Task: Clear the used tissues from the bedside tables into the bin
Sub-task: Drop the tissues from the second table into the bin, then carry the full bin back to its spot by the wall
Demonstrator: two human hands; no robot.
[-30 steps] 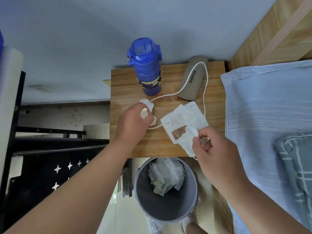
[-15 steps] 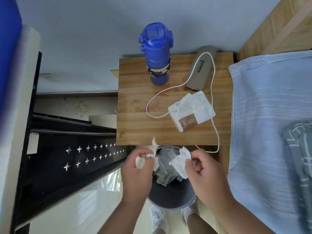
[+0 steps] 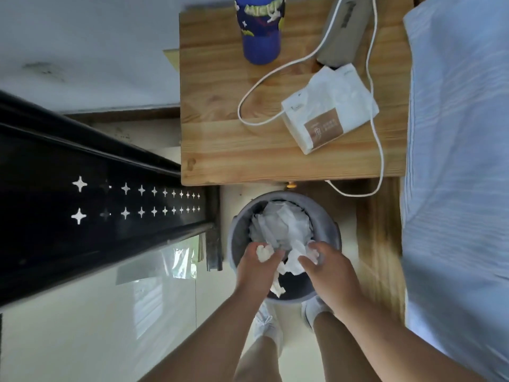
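Beyond our grip we see 1 blue bottle (image 3: 260, 31) upright, 1 tissue pack (image 3: 329, 107) lying flat with a white cable (image 3: 376, 111) looping around it, and a striped bedsheet (image 3: 457, 161) off to the right.

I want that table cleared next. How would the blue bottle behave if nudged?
The blue bottle stands upright, tall over a narrow base, so it would probably tip rather than slide. Its round body would likely roll across the wooden bedside table. Weight is unclear.

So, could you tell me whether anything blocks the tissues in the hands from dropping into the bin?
Nothing visible does: both hands hold the tissues right over the open bin, above the paper already inside.
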